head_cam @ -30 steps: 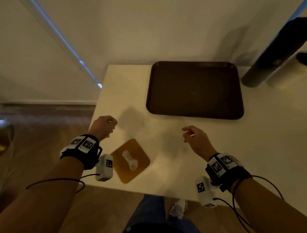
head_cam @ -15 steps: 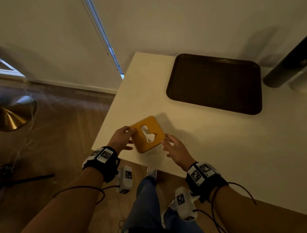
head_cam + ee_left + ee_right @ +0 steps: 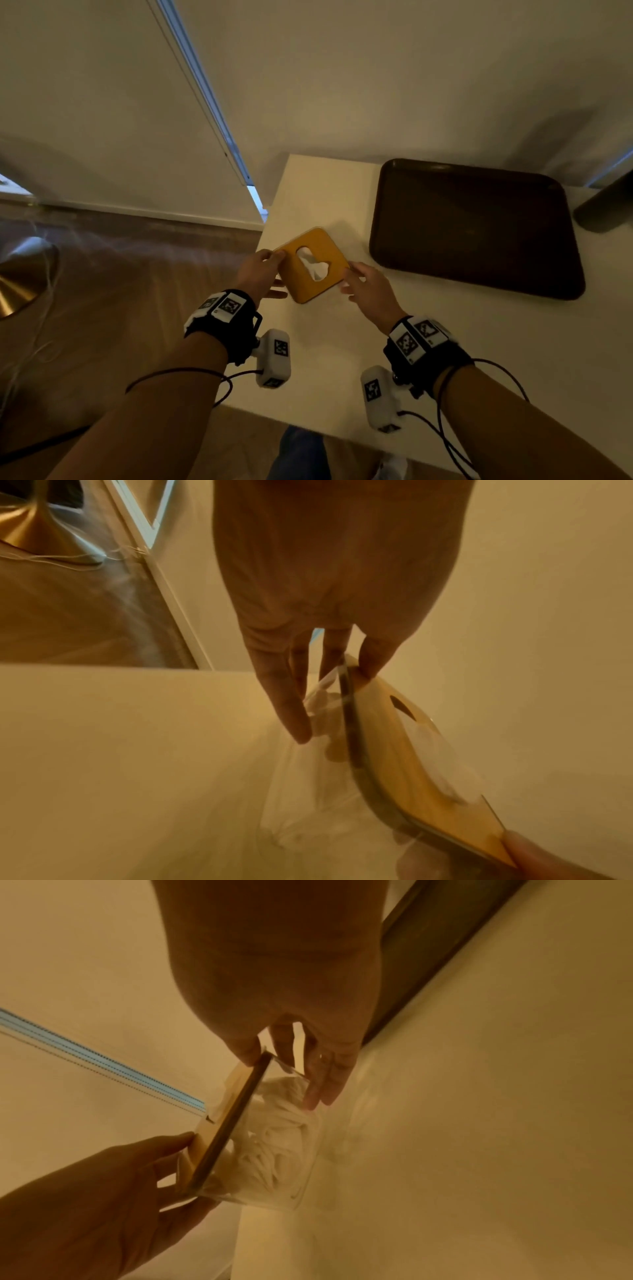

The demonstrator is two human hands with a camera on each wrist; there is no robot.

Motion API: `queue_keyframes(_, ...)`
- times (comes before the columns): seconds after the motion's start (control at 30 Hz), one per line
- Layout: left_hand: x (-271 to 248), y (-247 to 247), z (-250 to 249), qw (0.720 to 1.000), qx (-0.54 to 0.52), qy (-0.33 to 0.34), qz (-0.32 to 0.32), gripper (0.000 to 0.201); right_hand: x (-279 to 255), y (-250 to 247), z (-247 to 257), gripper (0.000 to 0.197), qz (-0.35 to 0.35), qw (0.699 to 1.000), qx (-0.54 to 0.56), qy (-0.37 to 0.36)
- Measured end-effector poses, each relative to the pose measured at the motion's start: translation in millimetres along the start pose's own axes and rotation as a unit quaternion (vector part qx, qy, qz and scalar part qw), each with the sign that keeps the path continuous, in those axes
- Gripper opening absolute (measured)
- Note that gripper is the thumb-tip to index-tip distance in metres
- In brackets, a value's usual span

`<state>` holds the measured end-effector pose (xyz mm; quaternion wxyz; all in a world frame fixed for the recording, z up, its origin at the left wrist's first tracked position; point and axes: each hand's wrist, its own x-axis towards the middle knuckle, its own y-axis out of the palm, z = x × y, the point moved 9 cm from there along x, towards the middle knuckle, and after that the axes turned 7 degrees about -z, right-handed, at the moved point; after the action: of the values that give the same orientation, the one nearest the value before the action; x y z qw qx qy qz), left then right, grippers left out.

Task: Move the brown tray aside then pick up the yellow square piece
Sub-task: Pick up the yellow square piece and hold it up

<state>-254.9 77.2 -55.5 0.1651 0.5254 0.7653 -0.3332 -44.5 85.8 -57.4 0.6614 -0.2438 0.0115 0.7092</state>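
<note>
The yellow square piece [image 3: 320, 241] has a cutout in its middle and tops a clear box holding white tissue [image 3: 281, 1145]. It hangs tilted above the white table [image 3: 342, 349]. My left hand [image 3: 260, 270] pinches its left corner and my right hand [image 3: 370, 291] pinches the opposite corner. In the left wrist view the yellow square piece [image 3: 421, 764] runs from my left hand [image 3: 325, 588] down to the right fingertip [image 3: 534, 850]. The brown tray [image 3: 479, 233] lies flat at the back right, apart from both hands.
A dark cylindrical object [image 3: 606, 209] stands behind the tray's right end. The table's left edge [image 3: 270, 219] drops to a wood floor with a brass lamp base [image 3: 17, 274]. A wall runs behind the table.
A second ago both hands were empty and the yellow piece lay near the table's front edge. Both hands have taken hold of it and lifted it; it now sits higher and nearer the tray.
</note>
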Motion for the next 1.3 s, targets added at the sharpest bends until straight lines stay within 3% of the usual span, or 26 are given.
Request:
queue_keyframes(0.1,40,-6,-34,1.0,-0.012,0.005,0.005,0.045,44,11,31,0.022,-0.006,1.0,-0.001,-0.01)
queue_keyframes(0.2,83,-7,-70,1.0,-0.012,0.006,0.009,0.035,93,19,51,0.032,-0.026,1.0,0.0,0.003)
queue_keyframes(0.3,121,-2,-101,1.0,-0.005,0.009,0.014,0.043,135,23,64,0.028,-0.044,0.999,0.011,0.027)
queue_keyframes(0.4,151,6,-122,1.0,0.003,0.01,0.026,0.047,166,23,73,0.018,-0.065,0.996,0.016,0.05)
queue_keyframes(0.57,183,19,-145,0.999,0.004,0.008,0.046,0.043,202,19,85,0.018,-0.086,0.994,0.011,0.064)
queue_keyframes(0.9,222,32,-168,0.998,0.023,0.004,0.054,0.04,241,17,91,0.022,-0.105,0.99,0.011,0.092)
queue_keyframes(1.13,227,34,-170,0.997,0.032,0.016,0.062,0.041,239,20,82,0.024,-0.111,0.988,0.004,0.109)
queue_keyframes(1.3,219,23,-155,0.999,-0.024,0.017,0.014,0.047,239,7,88,0.047,-0.155,0.984,-0.024,0.086)
